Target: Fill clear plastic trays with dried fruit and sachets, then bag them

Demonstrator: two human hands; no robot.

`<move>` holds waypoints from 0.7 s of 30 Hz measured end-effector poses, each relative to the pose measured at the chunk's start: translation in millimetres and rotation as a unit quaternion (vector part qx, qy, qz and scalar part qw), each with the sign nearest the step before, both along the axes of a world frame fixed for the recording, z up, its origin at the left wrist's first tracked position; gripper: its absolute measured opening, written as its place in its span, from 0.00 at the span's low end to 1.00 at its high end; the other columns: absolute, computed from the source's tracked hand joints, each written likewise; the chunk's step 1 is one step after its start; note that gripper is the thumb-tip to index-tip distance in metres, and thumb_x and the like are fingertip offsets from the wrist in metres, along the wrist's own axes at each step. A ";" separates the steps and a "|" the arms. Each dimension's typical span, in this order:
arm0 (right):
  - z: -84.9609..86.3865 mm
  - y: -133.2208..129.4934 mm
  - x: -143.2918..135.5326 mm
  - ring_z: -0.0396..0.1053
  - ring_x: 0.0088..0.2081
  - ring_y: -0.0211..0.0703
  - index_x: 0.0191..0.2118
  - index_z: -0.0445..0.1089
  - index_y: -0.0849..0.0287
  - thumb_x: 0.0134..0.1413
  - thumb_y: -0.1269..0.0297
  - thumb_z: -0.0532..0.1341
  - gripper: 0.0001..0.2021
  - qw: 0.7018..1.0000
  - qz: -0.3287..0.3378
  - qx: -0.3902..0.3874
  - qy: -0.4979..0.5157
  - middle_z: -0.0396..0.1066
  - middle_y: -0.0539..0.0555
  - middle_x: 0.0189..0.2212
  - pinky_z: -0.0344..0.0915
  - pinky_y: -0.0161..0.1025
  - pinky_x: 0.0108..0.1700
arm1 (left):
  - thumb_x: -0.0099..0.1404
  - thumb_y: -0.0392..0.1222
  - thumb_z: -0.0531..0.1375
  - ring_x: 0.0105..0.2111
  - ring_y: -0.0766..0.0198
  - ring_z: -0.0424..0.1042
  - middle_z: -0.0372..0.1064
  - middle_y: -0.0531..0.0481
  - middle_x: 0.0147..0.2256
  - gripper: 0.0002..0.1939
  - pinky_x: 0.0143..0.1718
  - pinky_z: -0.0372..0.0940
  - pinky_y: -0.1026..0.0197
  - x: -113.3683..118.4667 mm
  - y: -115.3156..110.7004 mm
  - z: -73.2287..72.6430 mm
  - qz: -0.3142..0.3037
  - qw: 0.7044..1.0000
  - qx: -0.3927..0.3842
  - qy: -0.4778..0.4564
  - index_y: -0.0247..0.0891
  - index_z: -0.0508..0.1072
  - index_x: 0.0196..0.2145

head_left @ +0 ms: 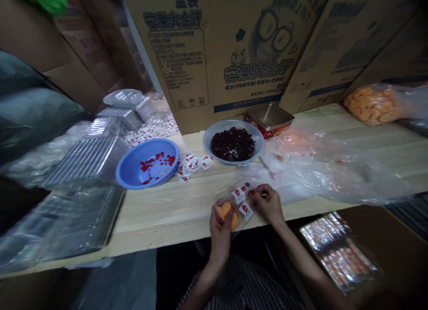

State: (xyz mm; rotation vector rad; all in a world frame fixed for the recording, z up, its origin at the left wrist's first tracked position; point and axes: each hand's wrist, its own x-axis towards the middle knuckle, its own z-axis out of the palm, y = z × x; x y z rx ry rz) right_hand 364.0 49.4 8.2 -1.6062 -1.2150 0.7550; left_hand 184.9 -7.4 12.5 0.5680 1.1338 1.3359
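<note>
My left hand is closed at the table's front edge, its thumb over smooth orange pieces that sit in a thin clear plastic tray. Whether the tray is a stiff one or a bag is hard to tell. Just right of it lie small white printed packets and a few dark red bits. My right hand is beside these packets with thumb and forefinger pinched together; whatever is between the fingertips is too small to name.
A blue basin holds a few red pieces; a pale bowl holds dark red ones. White packets lie scattered. Clear plastic boxes are stacked left. Behind are a tin, cartons and a bag of orange pieces.
</note>
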 end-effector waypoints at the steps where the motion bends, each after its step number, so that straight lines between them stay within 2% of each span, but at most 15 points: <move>1: -1.3 -1.8 0.2 0.63 0.26 0.39 0.29 0.65 0.56 0.50 0.59 0.61 0.08 1.000 0.000 -0.004 -0.002 0.68 0.51 0.26 0.62 0.35 0.30 | 0.59 0.48 0.68 0.48 0.57 0.74 0.74 0.43 0.49 0.24 0.52 0.66 0.57 -1.8 -0.6 -2.5 0.004 1.000 -0.004 -0.008 0.39 0.69 0.50; 4: -4.1 -4.8 3.4 0.62 0.24 0.39 0.28 0.63 0.55 0.50 0.60 0.60 0.07 0.999 0.013 -0.028 -0.031 0.65 0.49 0.22 0.60 0.35 0.28 | 0.59 0.50 0.68 0.47 0.57 0.74 0.74 0.42 0.49 0.25 0.52 0.66 0.55 -5.9 -0.9 -8.3 0.006 0.999 -0.018 -0.047 0.38 0.69 0.50; 7: -1.8 -1.3 5.9 0.62 0.24 0.40 0.35 0.64 0.56 0.50 0.63 0.59 0.06 0.990 0.037 -0.052 -0.128 0.66 0.48 0.23 0.57 0.35 0.28 | 0.59 0.49 0.69 0.47 0.57 0.75 0.74 0.42 0.48 0.25 0.52 0.66 0.55 -5.4 -1.2 -11.1 -0.004 0.998 -0.024 -0.064 0.38 0.69 0.50; 10: 4.5 8.5 5.7 0.65 0.28 0.42 0.43 0.65 0.57 0.53 0.65 0.57 0.10 0.961 0.049 -0.062 -0.263 0.69 0.50 0.27 0.54 0.36 0.30 | 0.58 0.49 0.69 0.46 0.57 0.75 0.74 0.43 0.48 0.25 0.51 0.66 0.56 -1.6 -2.4 -11.4 -0.020 0.998 -0.021 -0.057 0.39 0.70 0.50; 12: 8.2 15.4 4.9 0.67 0.31 0.43 0.41 0.66 0.57 0.57 0.67 0.54 0.07 0.943 0.053 -0.068 -0.322 0.72 0.54 0.31 0.52 0.36 0.31 | 0.57 0.49 0.70 0.46 0.57 0.75 0.74 0.43 0.47 0.25 0.50 0.66 0.56 0.1 -3.1 -9.7 -0.025 0.998 -0.018 -0.047 0.39 0.71 0.49; 15: 10.5 22.5 4.3 0.68 0.32 0.42 0.36 0.67 0.57 0.59 0.67 0.52 0.06 0.939 0.053 -0.068 -0.334 0.73 0.54 0.32 0.51 0.36 0.31 | 0.56 0.49 0.70 0.45 0.57 0.75 0.75 0.44 0.45 0.25 0.49 0.67 0.57 -1.3 -2.3 -4.9 -0.044 0.998 -0.006 -0.039 0.40 0.70 0.48; 21: 10.2 29.0 0.6 0.66 0.28 0.43 0.33 0.66 0.56 0.64 0.59 0.51 0.11 0.958 0.030 -0.029 -0.282 0.69 0.51 0.25 0.53 0.36 0.31 | 0.59 0.47 0.68 0.40 0.57 0.77 0.76 0.44 0.45 0.23 0.45 0.68 0.58 -12.0 5.5 3.6 -0.108 0.993 0.018 -0.031 0.40 0.68 0.49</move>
